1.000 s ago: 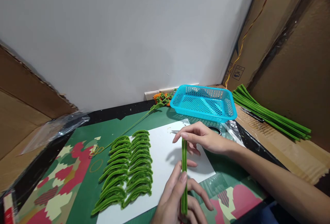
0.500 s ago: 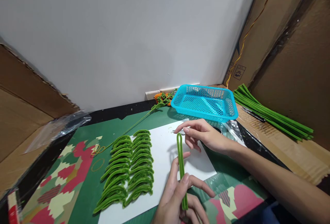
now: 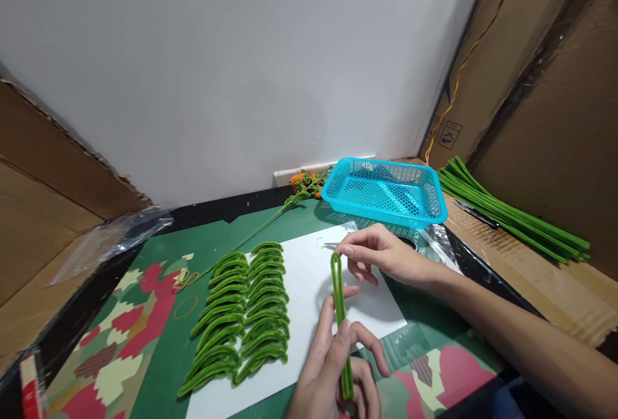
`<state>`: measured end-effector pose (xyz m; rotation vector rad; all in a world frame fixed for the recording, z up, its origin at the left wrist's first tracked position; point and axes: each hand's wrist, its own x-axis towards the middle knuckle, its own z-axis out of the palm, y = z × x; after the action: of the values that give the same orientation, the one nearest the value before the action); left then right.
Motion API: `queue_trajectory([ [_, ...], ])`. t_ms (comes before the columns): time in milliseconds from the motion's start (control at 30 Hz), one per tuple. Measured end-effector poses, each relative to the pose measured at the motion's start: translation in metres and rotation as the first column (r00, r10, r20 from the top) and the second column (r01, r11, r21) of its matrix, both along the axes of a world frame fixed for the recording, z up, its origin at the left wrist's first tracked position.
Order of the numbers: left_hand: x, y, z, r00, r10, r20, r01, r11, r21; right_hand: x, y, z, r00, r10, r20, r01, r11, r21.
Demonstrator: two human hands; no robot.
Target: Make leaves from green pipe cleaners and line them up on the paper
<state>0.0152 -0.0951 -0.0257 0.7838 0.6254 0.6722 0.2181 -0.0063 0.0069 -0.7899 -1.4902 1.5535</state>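
Observation:
A green pipe cleaner (image 3: 339, 297), folded into a narrow loop, stands nearly upright over the white sheet. My left hand (image 3: 333, 367) is closed on its lower part, between thumb and fingers. At the loop's bent top, my right hand (image 3: 374, 255) pinches with thumb and forefinger. Below my right hand lie scissors (image 3: 331, 245), mostly covered; a blade tip and a dark handle loop show. To the left, two columns of curved green pipe cleaner pieces (image 3: 264, 303) rest on the white paper (image 3: 309, 335).
A blue perforated basket (image 3: 383, 216) stands at the back. Beside it lies an orange flower with a long green stem (image 3: 255, 232). Long green pipe cleaners (image 3: 516, 216) and a craft knife (image 3: 476, 214) are on cardboard at right. A rubber band (image 3: 186, 307) lies at left.
My right thumb and forefinger, spread apart just above the loop earlier, have closed on its bent top. My left hand keeps its hold, and its fingers have curled in slightly.

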Motion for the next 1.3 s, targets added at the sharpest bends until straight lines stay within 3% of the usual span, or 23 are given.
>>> queue_trajectory([
  [200,0.001,-0.001,-0.002,1.0,0.028,-0.002,-0.028,0.999,-0.032,0.001,-0.002,0.002,1.0,0.022,-0.022,-0.022,1.0,-0.009],
  [567,-0.004,0.0,0.005,0.992,0.001,-0.129,-0.004,1.0,-0.023,0.006,-0.005,0.009,0.974,0.221,-0.057,-0.224,0.972,-0.064],
  [867,0.0,-0.001,-0.014,0.991,-0.04,-0.13,0.034,0.998,-0.047,0.013,-0.008,0.008,0.948,0.314,-0.055,-0.319,0.934,-0.161],
  [1100,0.003,0.002,-0.028,0.999,0.028,-0.035,-0.026,0.999,0.042,0.013,-0.01,0.009,0.95,0.306,0.056,-0.3,0.949,-0.1],
  [1300,0.002,0.003,-0.029,1.0,0.019,0.02,-0.02,0.999,0.032,0.015,-0.008,0.009,0.943,0.313,0.114,-0.303,0.948,-0.098],
])
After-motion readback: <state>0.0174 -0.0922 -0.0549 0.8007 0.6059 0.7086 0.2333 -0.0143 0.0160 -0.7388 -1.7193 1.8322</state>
